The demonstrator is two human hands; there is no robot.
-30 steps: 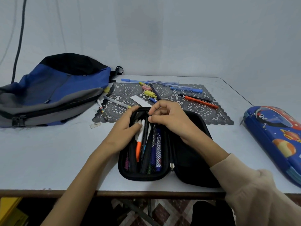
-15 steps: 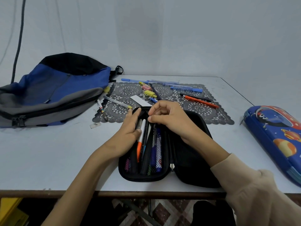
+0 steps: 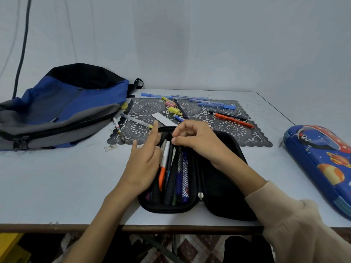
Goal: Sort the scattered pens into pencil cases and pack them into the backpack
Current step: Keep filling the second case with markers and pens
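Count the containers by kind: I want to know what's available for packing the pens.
Backpacks: 1, the blue and grey backpack
Pencil cases: 2, the open black case and the blue space-print case
Total: 3

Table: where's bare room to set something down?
Widest bare patch: left of the black pencil case, between backpack and the table's near edge. A narrower strip runs between that case and the blue space-print pencil case. The lace mat is crowded with pens.
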